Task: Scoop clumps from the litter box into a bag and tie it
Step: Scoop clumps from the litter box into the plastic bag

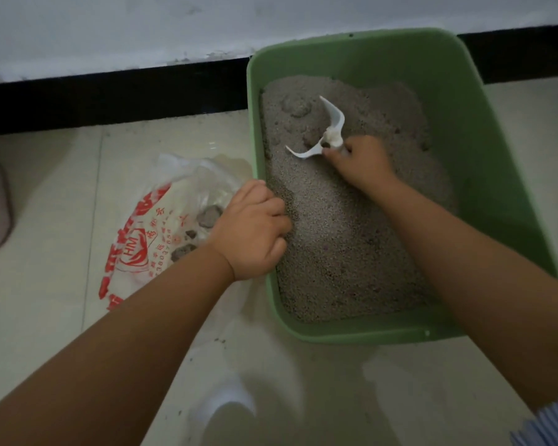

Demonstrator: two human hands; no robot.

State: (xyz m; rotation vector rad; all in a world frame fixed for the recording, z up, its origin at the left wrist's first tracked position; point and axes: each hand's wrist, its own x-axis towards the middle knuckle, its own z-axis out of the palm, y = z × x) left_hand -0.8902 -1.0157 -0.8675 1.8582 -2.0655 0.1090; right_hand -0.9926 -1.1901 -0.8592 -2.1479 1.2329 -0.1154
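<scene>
Scooping midway, the right hand (356, 162) grips a white scoop (327, 130) in the green litter box (484, 175) while the left hand (255, 226) pinches the untied, clump-holding bag (149, 220) open at the box's left rim.

The litter box (484, 130) sits on the floor (52, 284) against the wall (142, 27), with the bag (161, 220) just beside it on the left. Clumps (208, 217) lie in the bag. The scoop (327, 130) lies in the litter (345, 246) toward the box's far end.
</scene>
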